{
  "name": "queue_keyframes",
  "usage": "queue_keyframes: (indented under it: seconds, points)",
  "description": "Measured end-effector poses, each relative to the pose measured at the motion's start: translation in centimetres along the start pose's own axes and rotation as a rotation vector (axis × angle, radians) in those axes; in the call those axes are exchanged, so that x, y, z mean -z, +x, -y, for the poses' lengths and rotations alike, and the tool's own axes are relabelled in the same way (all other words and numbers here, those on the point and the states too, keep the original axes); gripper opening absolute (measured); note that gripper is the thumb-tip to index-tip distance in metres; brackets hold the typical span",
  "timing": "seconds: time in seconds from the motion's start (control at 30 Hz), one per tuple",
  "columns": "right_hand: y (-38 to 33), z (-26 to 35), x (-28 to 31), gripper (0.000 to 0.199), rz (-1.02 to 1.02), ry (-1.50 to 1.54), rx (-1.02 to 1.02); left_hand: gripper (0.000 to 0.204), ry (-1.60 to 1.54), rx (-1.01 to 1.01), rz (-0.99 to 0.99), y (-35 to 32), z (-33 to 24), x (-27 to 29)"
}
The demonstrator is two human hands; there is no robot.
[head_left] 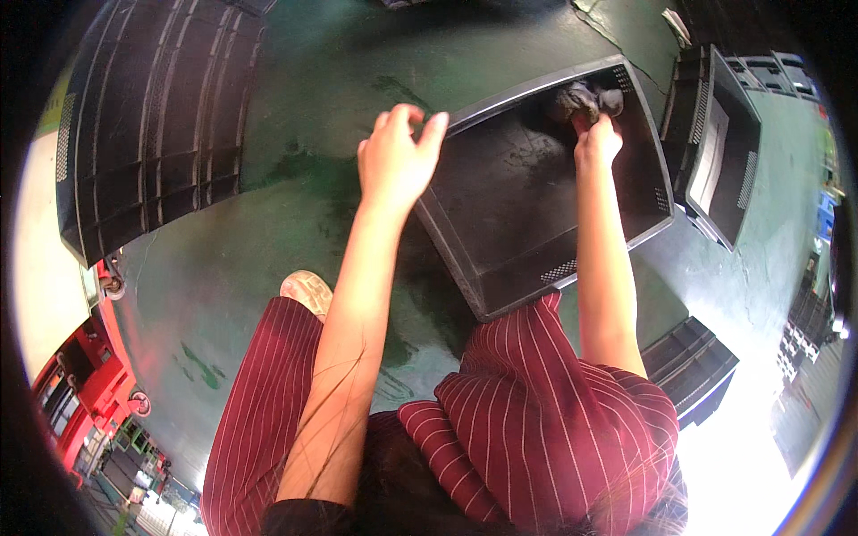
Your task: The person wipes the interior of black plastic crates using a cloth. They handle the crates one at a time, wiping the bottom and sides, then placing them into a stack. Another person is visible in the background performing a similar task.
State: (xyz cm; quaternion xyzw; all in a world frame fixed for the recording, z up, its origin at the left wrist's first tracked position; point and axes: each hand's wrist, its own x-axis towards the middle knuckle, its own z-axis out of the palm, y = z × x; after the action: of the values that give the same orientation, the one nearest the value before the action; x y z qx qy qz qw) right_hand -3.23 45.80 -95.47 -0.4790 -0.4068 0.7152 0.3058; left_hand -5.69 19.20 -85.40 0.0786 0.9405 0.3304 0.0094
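Observation:
A black plastic crate [514, 192] sits tilted in front of me, its hollow side facing me and its lower rim by my knee. My right hand [599, 143] reaches inside, closed on a crumpled grey rag [585, 100] against the far right corner of the crate. Some of those fingers are hidden behind the hand and the rag. Just outside the crate's left rim is my left hand [399, 152], its thumb apart from loosely bent fingers and nothing seen in it.
Stacked black crates [161, 125] stand at the left on the green floor [304, 205]. Another black crate [719, 147] with a pale sheet inside is at the right, and a dark crate [688, 366] lies behind my right arm. A red wheeled cart [98, 384] stands at lower left.

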Motion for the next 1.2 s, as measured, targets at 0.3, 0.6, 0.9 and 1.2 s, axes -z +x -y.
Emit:
queue_keyframes:
  seconds: [0.3, 0.6, 0.9, 1.2]
  points:
    - [0.9, -0.5, -0.9, 0.030, 0.083, -0.064, 0.075, 0.036, 0.111, -0.147, -0.020, -0.2, -1.8, -1.0]
    - [-4.9, 0.5, -1.2, 0.019, 0.606, -0.698, 0.554, 0.038, 0.043, -0.245, 0.159, 0.8, -0.6, -0.3]
    - [-15.4, -2.9, -3.0, 0.014, 0.990, -0.715, 0.579, 0.047, -0.205, -0.096, 0.206, 1.5, 0.3, -0.5]
    - [-2.4, 1.0, 0.5, 0.015, -0.179, -0.369, 0.532, 0.046, -0.150, -0.048, 0.099, 1.3, -0.2, -0.9]
